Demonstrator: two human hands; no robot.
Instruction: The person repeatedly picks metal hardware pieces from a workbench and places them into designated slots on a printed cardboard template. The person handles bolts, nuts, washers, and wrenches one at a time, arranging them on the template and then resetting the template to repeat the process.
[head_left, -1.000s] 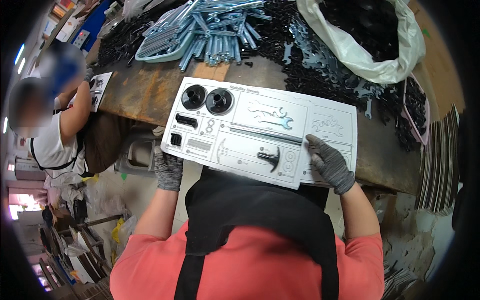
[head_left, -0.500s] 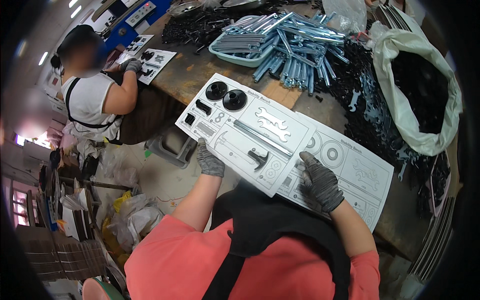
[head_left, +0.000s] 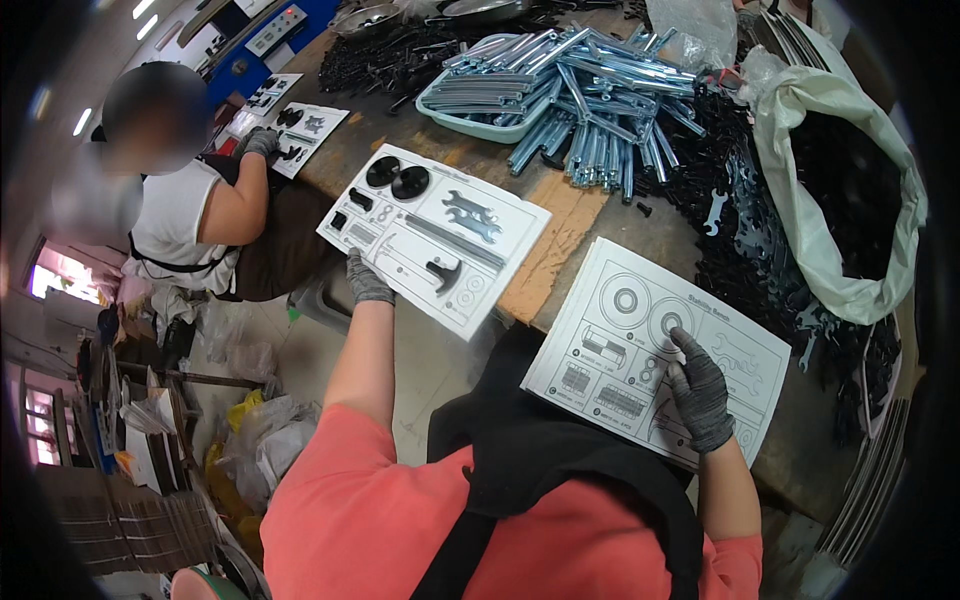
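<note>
My left hand (head_left: 370,279), in a grey glove, grips the near edge of a white printed parts card (head_left: 525,221), fingers hidden under it. Two black discs (head_left: 410,182), grey open-end wrenches (head_left: 472,216), a long metal tube (head_left: 455,241), a black T-shaped handle (head_left: 443,276) and small black pieces lie on this card. My right hand (head_left: 703,402), also gloved, rests on a stack of printed cards (head_left: 552,372) at the table's near edge. Thumb and forefinger are stretched apart over the top card, with nothing visible between them. That top card bears only printed outlines.
A pale teal tray (head_left: 470,124) overflows with metal tubes (head_left: 600,85) at the back. Loose wrenches (head_left: 755,235) and black bolts heap at right, beside a white sack (head_left: 845,305) of dark pieces. At left sits a co-worker, gloved hand (head_left: 262,142) over another card.
My left hand has carried the parts card left, off the stack, uncovering the top printed card. My right hand has moved right and down over the stack. The co-worker's head has shifted.
</note>
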